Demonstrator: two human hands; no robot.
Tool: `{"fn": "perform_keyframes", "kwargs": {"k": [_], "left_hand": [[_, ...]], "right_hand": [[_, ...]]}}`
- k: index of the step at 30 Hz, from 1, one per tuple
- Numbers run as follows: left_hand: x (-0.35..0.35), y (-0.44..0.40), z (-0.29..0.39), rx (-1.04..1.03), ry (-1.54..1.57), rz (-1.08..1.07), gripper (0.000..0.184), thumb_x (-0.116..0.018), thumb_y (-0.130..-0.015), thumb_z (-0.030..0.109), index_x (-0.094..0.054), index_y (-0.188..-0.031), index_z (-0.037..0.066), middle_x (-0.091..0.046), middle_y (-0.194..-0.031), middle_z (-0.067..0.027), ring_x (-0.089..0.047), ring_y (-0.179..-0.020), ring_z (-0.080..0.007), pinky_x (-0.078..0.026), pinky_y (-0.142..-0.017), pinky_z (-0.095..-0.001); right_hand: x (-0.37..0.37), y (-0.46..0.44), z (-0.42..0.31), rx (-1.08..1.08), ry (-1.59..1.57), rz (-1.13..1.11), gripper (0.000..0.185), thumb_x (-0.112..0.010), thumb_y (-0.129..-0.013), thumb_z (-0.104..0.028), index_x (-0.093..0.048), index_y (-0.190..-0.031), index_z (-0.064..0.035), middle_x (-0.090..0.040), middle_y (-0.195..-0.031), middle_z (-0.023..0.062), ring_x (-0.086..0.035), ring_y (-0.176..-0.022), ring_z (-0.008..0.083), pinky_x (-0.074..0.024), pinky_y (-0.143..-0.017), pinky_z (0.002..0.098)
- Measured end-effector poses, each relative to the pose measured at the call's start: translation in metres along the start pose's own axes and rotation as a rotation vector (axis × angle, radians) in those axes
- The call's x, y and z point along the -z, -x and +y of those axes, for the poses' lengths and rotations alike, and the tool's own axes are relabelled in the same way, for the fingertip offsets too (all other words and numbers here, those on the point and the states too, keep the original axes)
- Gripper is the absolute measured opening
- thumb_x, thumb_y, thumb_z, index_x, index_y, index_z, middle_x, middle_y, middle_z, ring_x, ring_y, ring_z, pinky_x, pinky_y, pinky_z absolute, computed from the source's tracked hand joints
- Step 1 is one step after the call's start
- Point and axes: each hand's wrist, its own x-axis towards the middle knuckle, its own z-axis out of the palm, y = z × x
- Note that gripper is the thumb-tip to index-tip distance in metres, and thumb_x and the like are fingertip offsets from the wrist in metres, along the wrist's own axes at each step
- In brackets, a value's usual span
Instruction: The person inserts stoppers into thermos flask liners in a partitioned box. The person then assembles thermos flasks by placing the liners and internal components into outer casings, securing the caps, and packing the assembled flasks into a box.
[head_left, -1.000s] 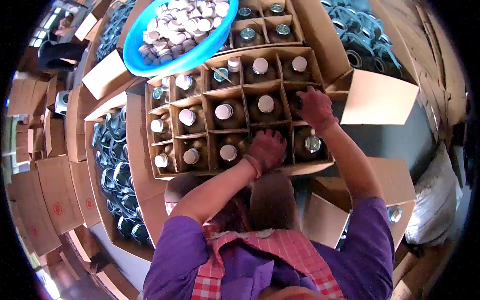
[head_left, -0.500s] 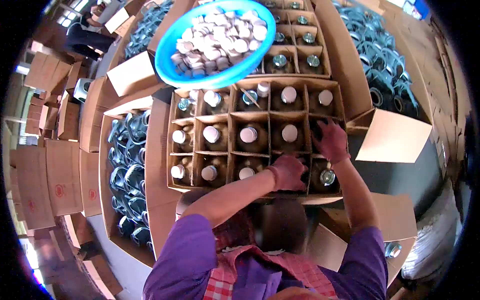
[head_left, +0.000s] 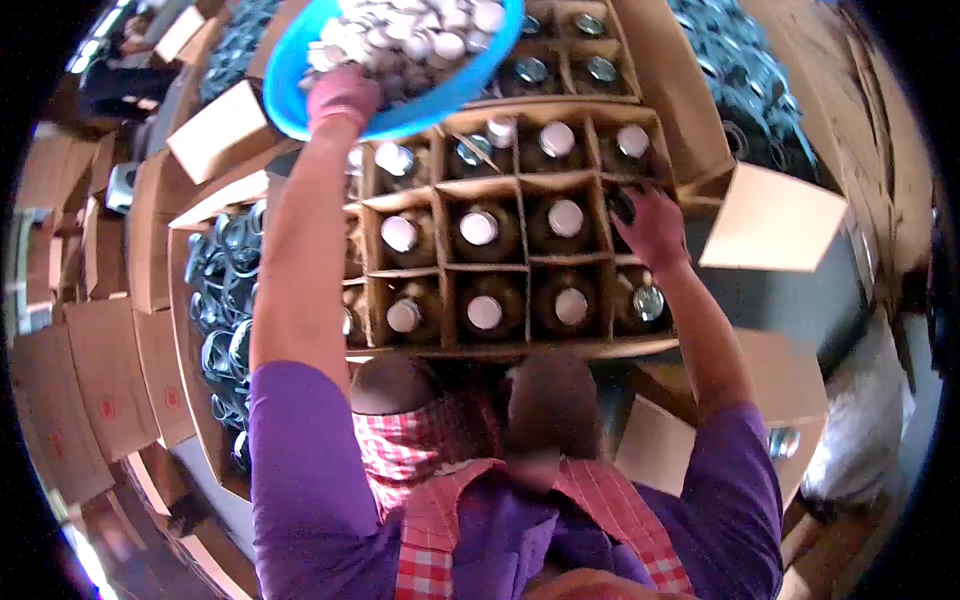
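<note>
A blue basin [head_left: 478, 88] holds a heap of whitish bottle caps [head_left: 415, 40]. My left hand [head_left: 343, 95], in a reddish glove, reaches over the basin's near rim into the caps; its fingertips are hidden there. Below stands a divided cardboard carton [head_left: 520, 268] of glass bottles, most with caps on. My right hand [head_left: 650, 225], also gloved, curls down into the right-hand cell of the middle row. Its fingers are bent, and what they hold is hidden. Just below it, the front right bottle [head_left: 648, 302] shows no white cap. A white-capped bottle [head_left: 571, 306] sits left of that.
Behind lies another divided carton [head_left: 570, 98] with uncapped bottles. Boxes of bluish straps or handles [head_left: 225, 300] stand at left and at back right [head_left: 740, 70]. Cardboard flaps [head_left: 775, 218] jut out at right. A person [head_left: 125, 90] is at the far upper left.
My left hand has gone from the front row up and left into the basin, and a white cap shows where it was. My right hand stays at the same cell. The view has shifted.
</note>
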Motion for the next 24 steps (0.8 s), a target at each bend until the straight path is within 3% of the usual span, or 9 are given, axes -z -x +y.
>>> {"fn": "perform_keyframes", "kwargs": {"k": [3, 5, 9, 11, 13, 16, 19, 21, 24], "left_hand": [[0.019, 0.027, -0.001, -0.078, 0.379, 0.243, 0.055, -0.067, -0.068, 0.028, -0.058, -0.121, 0.013, -0.067, -0.098, -0.0163, -0.065, -0.09, -0.033, -0.051, -0.081, -0.0405], [0.057, 0.092, 0.036, -0.24, 0.9, 0.255, 0.066, -0.073, -0.062, 0.006, -0.053, -0.125, 0.011, -0.068, -0.084, -0.0127, -0.067, -0.082, -0.0275, -0.054, -0.072, -0.0364], [0.071, 0.225, 0.098, -0.613, 0.749, -0.045, 0.077, -0.071, -0.062, 0.007, -0.042, -0.133, 0.015, -0.059, -0.115, -0.0139, -0.059, -0.104, -0.0318, -0.048, -0.089, -0.0405], [0.054, 0.271, 0.121, -0.824, 0.462, -0.031, 0.079, -0.069, -0.064, 0.01, -0.036, -0.136, 0.009, -0.054, -0.12, -0.0161, -0.057, -0.101, -0.0342, -0.047, -0.089, -0.0406], [0.054, 0.297, 0.12, -0.677, 0.744, -0.178, 0.086, -0.075, -0.064, 0.014, -0.032, -0.138, 0.006, -0.051, -0.126, -0.0187, -0.053, -0.11, -0.0356, -0.044, -0.094, -0.0405], [0.062, 0.323, 0.088, -0.526, 0.883, -0.227, 0.091, -0.081, -0.062, 0.018, -0.033, -0.138, 0.006, -0.046, -0.133, -0.0202, -0.047, -0.12, -0.0373, -0.041, -0.099, -0.0411], [0.059, 0.348, 0.027, -0.293, 0.988, -0.129, 0.074, -0.078, -0.064, 0.013, -0.046, -0.13, 0.003, -0.056, -0.122, -0.0198, -0.053, -0.115, -0.0345, -0.043, -0.097, -0.0375], [0.064, 0.379, -0.01, -0.061, 1.099, -0.073, 0.065, -0.075, -0.069, 0.011, -0.049, -0.128, 0.004, -0.06, -0.116, -0.0172, -0.061, -0.103, -0.0268, -0.05, -0.086, -0.0341], [0.056, 0.431, -0.072, 0.315, 1.091, -0.031, 0.057, -0.073, -0.072, 0.01, -0.052, -0.125, 0.004, -0.064, -0.104, -0.014, -0.064, -0.094, -0.0218, -0.053, -0.079, -0.0322]], "right_hand": [[0.035, -0.005, -0.027, -0.086, 0.129, -0.172, 0.047, -0.068, -0.075, -0.037, -0.062, -0.112, -0.0096, -0.062, -0.107, 0.0156, -0.059, -0.097, 0.0336, -0.0485, -0.084, 0.0412], [0.05, 0.011, -0.044, -0.035, -0.014, 0.033, 0.047, -0.07, -0.075, -0.032, -0.061, -0.113, -0.0069, -0.062, -0.107, 0.0155, -0.06, -0.095, 0.0306, -0.0483, -0.084, 0.0384], [0.089, 0.053, -0.12, -0.171, -1.239, -0.059, 0.054, -0.074, -0.077, -0.026, -0.055, -0.124, -0.0077, -0.064, -0.107, 0.0074, -0.059, -0.097, 0.0175, -0.0457, -0.089, 0.032], [0.103, 0.081, -0.142, -0.097, -1.34, -0.22, 0.049, -0.073, -0.08, -0.023, -0.055, -0.122, -0.0049, -0.064, -0.105, 0.0039, -0.057, -0.096, 0.0129, -0.0474, -0.085, 0.0308], [0.105, 0.103, -0.144, -0.206, -1.44, -0.38, 0.042, -0.07, -0.082, -0.02, -0.056, -0.118, -0.0043, -0.065, -0.099, 0.0046, -0.06, -0.093, 0.0143, -0.0494, -0.081, 0.0309], [0.107, 0.127, -0.118, -0.154, -0.864, 0.023, 0.036, -0.067, -0.084, -0.019, -0.057, -0.116, -0.0048, -0.066, -0.091, 0.0086, -0.064, -0.088, 0.022, -0.0506, -0.078, 0.0324], [0.085, 0.129, -0.072, -0.135, -0.106, 0.14, 0.042, -0.066, -0.081, -0.024, -0.056, -0.118, -0.0082, -0.054, -0.123, 0.0171, -0.057, -0.104, 0.0359, -0.0487, -0.086, 0.0418], [0.032, 0.149, -0.029, 0.069, -0.067, 0.202, 0.04, -0.062, -0.084, -0.028, -0.056, -0.119, -0.008, -0.057, -0.119, 0.0162, -0.056, -0.106, 0.0347, -0.0475, -0.088, 0.0415], [0.047, 0.139, -0.055, -0.114, 0.109, -0.043, 0.04, -0.059, -0.086, -0.032, -0.057, -0.119, -0.0105, -0.056, -0.117, 0.0173, -0.055, -0.107, 0.0361, -0.0464, -0.088, 0.0443]]}}
